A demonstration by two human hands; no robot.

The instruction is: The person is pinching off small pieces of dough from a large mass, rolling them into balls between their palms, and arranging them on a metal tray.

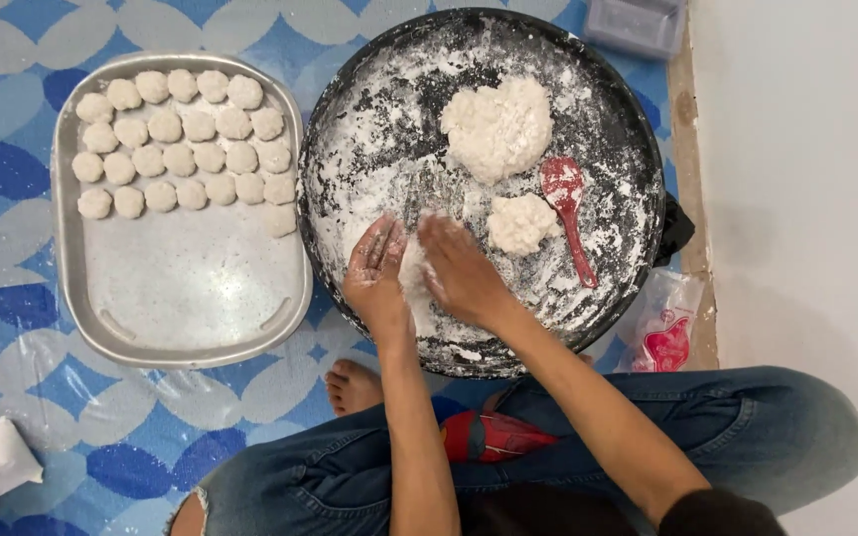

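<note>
Between the two hands, low in the black floured pan (350,119), sits a small piece of white dough (413,270); the left hand (377,273) stands on edge against its left side with fingers fairly straight, and the right hand (461,270) cups over its right side, palms turned toward each other, pressing the lump rather than pinching it. It looks soft, light and a little sticky, so it should yield to any squeeze; a loose hold across the palms suits it better than fingertips, and the flour dusting both hands ought to keep it from clinging. Just beyond the right hand lies a smaller dough lump (520,222), with a red spoon (566,208) beside it and the big dough mass (498,127) farther off; well to the left of the left hand a metal tray (191,288) carries rows of shaped dough balls (183,147) on the blue patterned floor (12,169).
</note>
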